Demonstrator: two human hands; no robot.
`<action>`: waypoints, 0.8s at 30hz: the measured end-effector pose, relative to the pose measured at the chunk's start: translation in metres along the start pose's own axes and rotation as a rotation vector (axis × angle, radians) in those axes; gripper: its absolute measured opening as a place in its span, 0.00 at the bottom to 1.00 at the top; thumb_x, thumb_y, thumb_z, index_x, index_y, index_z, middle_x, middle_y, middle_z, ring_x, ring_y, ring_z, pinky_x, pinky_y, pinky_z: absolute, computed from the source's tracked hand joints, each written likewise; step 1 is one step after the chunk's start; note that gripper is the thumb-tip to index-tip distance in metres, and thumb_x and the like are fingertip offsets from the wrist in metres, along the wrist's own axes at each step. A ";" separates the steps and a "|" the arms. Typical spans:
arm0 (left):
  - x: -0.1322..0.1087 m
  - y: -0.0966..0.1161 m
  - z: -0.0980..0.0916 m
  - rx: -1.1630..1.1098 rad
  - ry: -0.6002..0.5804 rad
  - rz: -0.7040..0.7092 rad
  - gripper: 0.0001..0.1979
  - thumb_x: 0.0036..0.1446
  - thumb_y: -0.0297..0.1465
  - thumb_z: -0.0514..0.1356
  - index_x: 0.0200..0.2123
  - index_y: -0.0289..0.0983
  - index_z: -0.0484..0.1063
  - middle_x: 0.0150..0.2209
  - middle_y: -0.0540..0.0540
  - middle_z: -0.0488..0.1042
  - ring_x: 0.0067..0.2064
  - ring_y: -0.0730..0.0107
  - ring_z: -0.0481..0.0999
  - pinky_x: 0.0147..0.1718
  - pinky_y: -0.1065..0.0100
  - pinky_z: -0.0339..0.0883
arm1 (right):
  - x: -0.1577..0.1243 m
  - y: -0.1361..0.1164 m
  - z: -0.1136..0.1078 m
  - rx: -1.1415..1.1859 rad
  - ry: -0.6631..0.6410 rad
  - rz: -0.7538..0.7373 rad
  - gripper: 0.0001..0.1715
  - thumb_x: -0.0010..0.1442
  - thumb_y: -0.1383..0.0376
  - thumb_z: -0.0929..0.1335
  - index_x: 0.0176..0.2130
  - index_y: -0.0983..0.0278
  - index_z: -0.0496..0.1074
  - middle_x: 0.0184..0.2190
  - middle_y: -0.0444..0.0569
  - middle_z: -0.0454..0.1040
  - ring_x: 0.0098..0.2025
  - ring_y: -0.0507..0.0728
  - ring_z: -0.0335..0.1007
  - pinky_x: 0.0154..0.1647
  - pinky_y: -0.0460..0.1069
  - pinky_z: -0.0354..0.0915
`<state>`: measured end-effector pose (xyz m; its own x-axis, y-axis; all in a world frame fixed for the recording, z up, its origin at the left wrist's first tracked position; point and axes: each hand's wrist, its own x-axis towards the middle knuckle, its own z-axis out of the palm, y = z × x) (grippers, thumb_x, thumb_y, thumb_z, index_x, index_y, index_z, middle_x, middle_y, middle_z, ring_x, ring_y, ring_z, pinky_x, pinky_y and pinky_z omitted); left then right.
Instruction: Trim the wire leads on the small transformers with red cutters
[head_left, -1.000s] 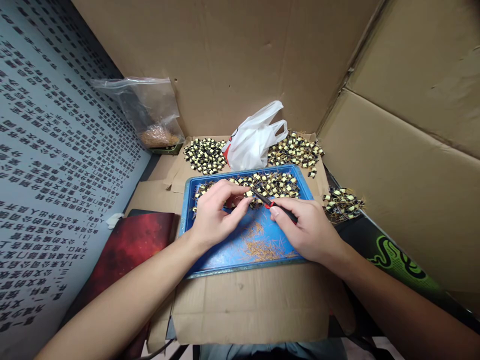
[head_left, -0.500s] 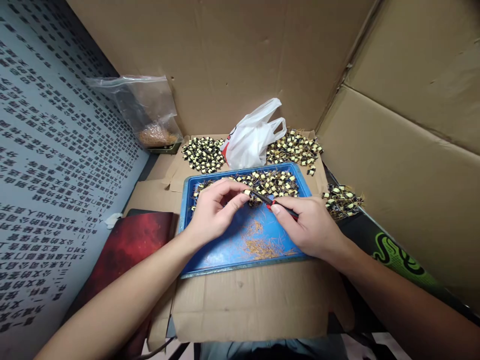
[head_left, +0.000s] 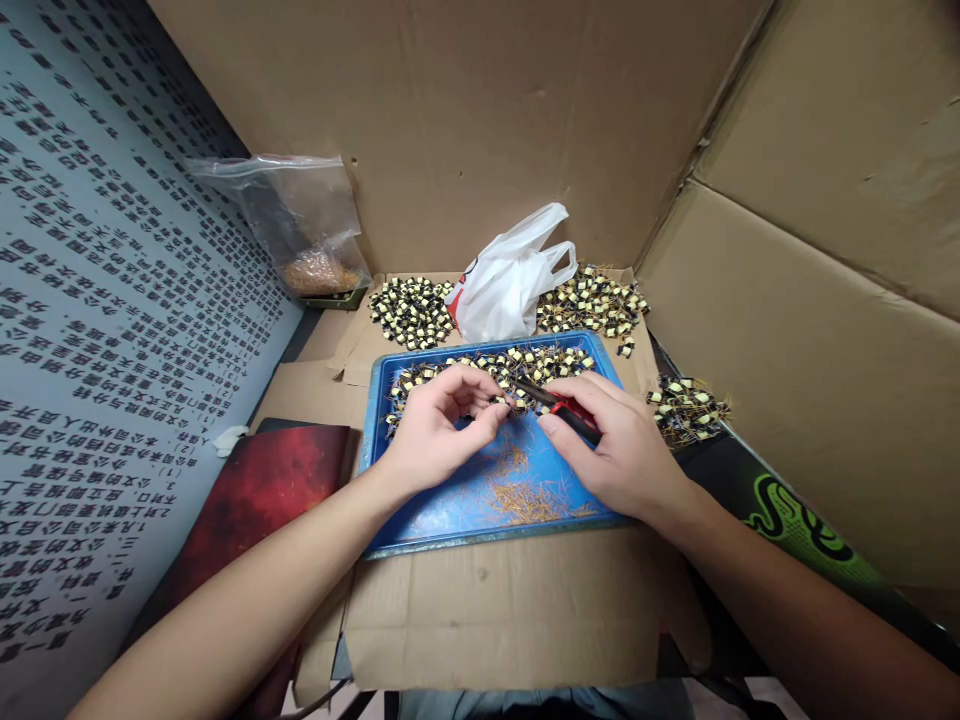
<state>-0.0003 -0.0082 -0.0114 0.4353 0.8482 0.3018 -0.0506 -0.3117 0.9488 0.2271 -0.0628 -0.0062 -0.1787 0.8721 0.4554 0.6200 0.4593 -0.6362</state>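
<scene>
My left hand [head_left: 442, 430] pinches a small yellow-and-black wire-leaded coil component [head_left: 498, 400] between thumb and fingers, above the blue tray [head_left: 450, 543]. In my right hand [head_left: 634, 450] is a pair of wire cutters [head_left: 576, 422] with black and red handles. Their dark tips lie just to the right of the held component, and I cannot tell whether they touch its leads. Many similar components [head_left: 566, 370] fill the far half of the tray. Loose copper-coloured wire clippings [head_left: 529, 500] lie on the tray floor between my hands and its near edge.
Behind the tray stands a white plastic bag [head_left: 499, 290], with component heaps to its left [head_left: 412, 312] and right [head_left: 600, 300]. Another heap [head_left: 686, 408] sits right of the tray. A clear bag of clippings [head_left: 319, 270] is back left. Cardboard walls [head_left: 450, 120] enclose the back and right.
The cutter tips have shifted from the held component to its right. My left fingers have curled and the component sits slightly lower. The view has shifted a little.
</scene>
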 end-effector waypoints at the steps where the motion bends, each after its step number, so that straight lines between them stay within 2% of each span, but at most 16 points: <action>1: 0.000 0.000 0.000 0.015 0.002 -0.007 0.10 0.62 0.33 0.71 0.43 0.36 0.77 0.37 0.44 0.82 0.36 0.69 0.80 0.38 0.67 0.76 | 0.000 0.000 0.000 -0.003 -0.009 -0.005 0.16 0.71 0.60 0.69 0.54 0.64 0.77 0.44 0.54 0.78 0.46 0.62 0.76 0.49 0.57 0.71; 4: 0.000 0.000 0.001 0.025 0.020 -0.022 0.12 0.62 0.35 0.71 0.46 0.36 0.82 0.37 0.44 0.83 0.34 0.69 0.80 0.35 0.67 0.76 | 0.001 0.000 -0.001 -0.006 -0.047 -0.027 0.22 0.73 0.61 0.67 0.63 0.61 0.74 0.46 0.54 0.76 0.49 0.63 0.75 0.53 0.58 0.71; 8: 0.002 0.001 0.002 -0.007 0.080 -0.018 0.14 0.62 0.37 0.72 0.47 0.36 0.84 0.37 0.43 0.85 0.32 0.71 0.80 0.32 0.69 0.76 | 0.000 0.003 0.001 0.015 -0.102 -0.044 0.30 0.76 0.63 0.64 0.73 0.57 0.64 0.51 0.54 0.75 0.53 0.63 0.74 0.57 0.59 0.71; 11: 0.003 0.004 0.002 0.000 0.109 -0.021 0.14 0.62 0.37 0.72 0.48 0.36 0.85 0.36 0.43 0.85 0.33 0.70 0.79 0.30 0.70 0.75 | -0.001 0.004 0.003 0.030 -0.118 -0.050 0.32 0.77 0.64 0.62 0.76 0.55 0.59 0.55 0.55 0.75 0.56 0.63 0.74 0.60 0.59 0.70; 15: 0.003 0.007 0.002 0.005 0.083 -0.042 0.14 0.62 0.37 0.72 0.48 0.37 0.86 0.35 0.44 0.85 0.29 0.72 0.77 0.28 0.70 0.74 | -0.002 0.003 0.005 0.112 -0.076 0.005 0.30 0.76 0.64 0.63 0.73 0.57 0.61 0.62 0.56 0.73 0.60 0.64 0.72 0.64 0.61 0.68; 17: 0.001 0.008 0.002 -0.027 0.042 -0.078 0.14 0.62 0.37 0.72 0.48 0.38 0.86 0.31 0.46 0.83 0.26 0.74 0.74 0.26 0.71 0.72 | -0.002 0.002 0.005 0.175 -0.066 0.062 0.29 0.74 0.63 0.65 0.71 0.59 0.63 0.58 0.57 0.75 0.55 0.64 0.74 0.59 0.61 0.70; 19: 0.000 0.008 0.001 -0.087 -0.008 -0.129 0.15 0.62 0.38 0.72 0.49 0.38 0.85 0.31 0.46 0.82 0.26 0.75 0.74 0.25 0.72 0.72 | -0.002 0.000 0.004 0.241 -0.071 0.112 0.28 0.73 0.62 0.67 0.69 0.60 0.65 0.47 0.53 0.76 0.45 0.61 0.74 0.51 0.58 0.72; 22: -0.001 0.009 0.001 -0.161 -0.060 -0.188 0.17 0.62 0.40 0.72 0.50 0.37 0.85 0.32 0.45 0.82 0.26 0.75 0.75 0.26 0.71 0.73 | -0.002 -0.005 0.002 0.326 -0.085 0.157 0.24 0.72 0.63 0.67 0.65 0.60 0.68 0.32 0.43 0.67 0.32 0.55 0.66 0.38 0.51 0.69; 24: -0.001 0.010 0.002 -0.188 -0.075 -0.207 0.18 0.60 0.41 0.74 0.48 0.36 0.86 0.30 0.45 0.82 0.25 0.75 0.74 0.26 0.71 0.73 | -0.001 -0.009 0.000 0.372 -0.089 0.168 0.22 0.72 0.63 0.68 0.63 0.60 0.70 0.28 0.39 0.60 0.28 0.52 0.61 0.33 0.49 0.64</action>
<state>0.0004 -0.0131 -0.0024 0.5186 0.8492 0.0994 -0.1167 -0.0448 0.9922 0.2218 -0.0677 -0.0015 -0.1743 0.9440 0.2803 0.3308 0.3243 -0.8863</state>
